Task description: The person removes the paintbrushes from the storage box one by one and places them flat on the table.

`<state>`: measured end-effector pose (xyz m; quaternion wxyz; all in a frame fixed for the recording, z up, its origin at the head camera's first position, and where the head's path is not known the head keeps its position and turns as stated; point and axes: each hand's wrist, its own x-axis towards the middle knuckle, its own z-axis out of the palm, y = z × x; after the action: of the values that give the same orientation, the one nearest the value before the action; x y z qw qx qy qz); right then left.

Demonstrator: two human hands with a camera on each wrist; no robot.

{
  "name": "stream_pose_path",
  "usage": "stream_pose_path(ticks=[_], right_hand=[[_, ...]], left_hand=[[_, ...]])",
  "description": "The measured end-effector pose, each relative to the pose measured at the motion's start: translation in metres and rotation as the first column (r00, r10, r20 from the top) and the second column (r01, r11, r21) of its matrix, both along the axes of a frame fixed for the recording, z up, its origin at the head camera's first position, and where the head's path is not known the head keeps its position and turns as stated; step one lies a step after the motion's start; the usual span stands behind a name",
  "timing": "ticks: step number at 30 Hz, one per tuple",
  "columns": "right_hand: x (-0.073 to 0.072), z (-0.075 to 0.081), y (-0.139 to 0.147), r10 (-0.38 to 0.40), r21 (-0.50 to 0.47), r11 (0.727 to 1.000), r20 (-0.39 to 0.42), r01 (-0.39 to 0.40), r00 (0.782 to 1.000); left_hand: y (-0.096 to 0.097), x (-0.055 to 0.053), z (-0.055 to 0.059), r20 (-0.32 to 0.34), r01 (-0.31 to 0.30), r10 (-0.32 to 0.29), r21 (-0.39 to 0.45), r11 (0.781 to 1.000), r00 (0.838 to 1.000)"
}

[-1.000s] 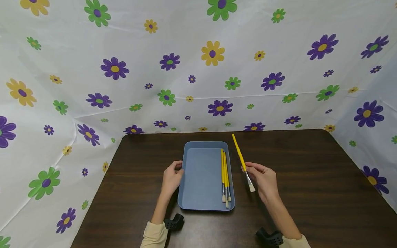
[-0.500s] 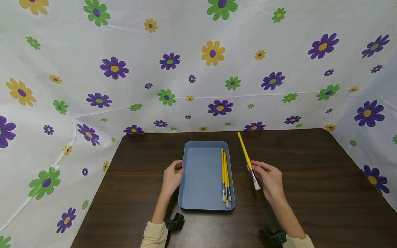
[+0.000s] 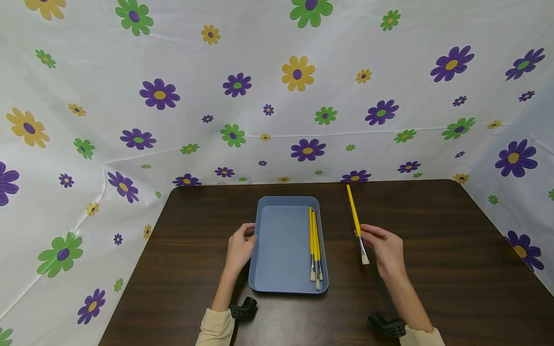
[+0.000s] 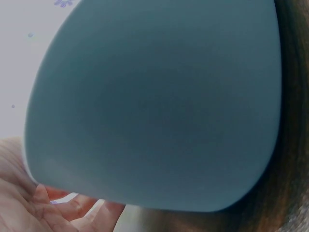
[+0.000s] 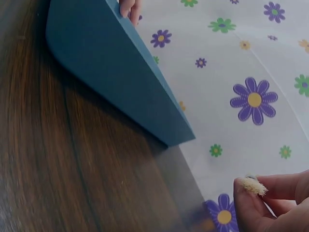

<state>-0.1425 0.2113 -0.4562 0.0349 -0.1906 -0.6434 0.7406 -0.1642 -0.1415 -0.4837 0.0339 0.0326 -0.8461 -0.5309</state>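
Observation:
A grey-blue rectangular tray [image 3: 281,250] lies on the dark wooden table. Inside it, along the right wall, several yellow-handled paintbrushes [image 3: 313,240] are laid with bristles toward the near end. My left hand [image 3: 239,249] grips the tray's left rim; its fingertips [image 5: 126,7] come over that rim in the right wrist view. To the right of the tray, my right hand [image 3: 385,250] pinches one more paintbrush [image 3: 354,211] near its ferrule, yellow handle pointing up and away, pale bristles downward. The right wrist view shows its bristle tip [image 5: 253,186] between thumb and finger.
Behind the table's [image 3: 454,250] far edge hangs a white sheet [image 3: 259,57] printed with purple, green and yellow flowers. It also runs down the left and right sides. Black wrist mounts [image 3: 243,310] sit at both wrists, below cream sleeves.
My right hand has carried its paintbrush to the right, away from the tray, and the brush stands a little straighter. My left hand and the tray have stayed put.

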Motion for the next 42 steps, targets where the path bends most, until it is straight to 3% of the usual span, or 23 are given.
stream_pose_path(ticks=[19,24,28,30,32,38,42], right_hand=[[-0.003,-0.018,0.016,0.006,0.056,0.998,0.093,-0.012,0.996],[-0.001,-0.022,0.017,0.028,0.126,0.991,0.127,-0.044,0.991],[0.0,-0.024,0.017,0.054,0.227,0.97,0.146,-0.086,0.988],[0.0,-0.024,0.017,0.065,0.298,0.949,0.147,-0.107,0.987],[0.001,-0.024,0.017,0.076,0.395,0.91,0.14,-0.126,0.987],[0.003,-0.023,0.017,0.115,0.684,0.714,0.098,-0.15,0.989],[0.002,-0.022,0.016,0.135,0.751,0.645,0.073,-0.144,0.988]], left_hand=[[0.001,-0.002,-0.002,0.002,-0.004,0.004,0.0,1.0,1.0],[0.0,-0.002,-0.003,0.005,-0.002,0.002,0.002,1.0,1.0],[-0.001,-0.001,-0.003,0.007,0.005,-0.005,-0.001,1.0,1.0],[-0.001,-0.001,-0.003,0.009,0.005,-0.005,-0.002,1.0,1.0],[-0.001,-0.001,-0.002,0.009,0.005,-0.005,-0.002,1.0,1.0],[0.0,-0.001,-0.001,0.007,0.003,-0.003,0.001,1.0,1.0],[0.0,0.0,-0.001,0.008,0.003,-0.003,-0.002,1.0,1.0]])
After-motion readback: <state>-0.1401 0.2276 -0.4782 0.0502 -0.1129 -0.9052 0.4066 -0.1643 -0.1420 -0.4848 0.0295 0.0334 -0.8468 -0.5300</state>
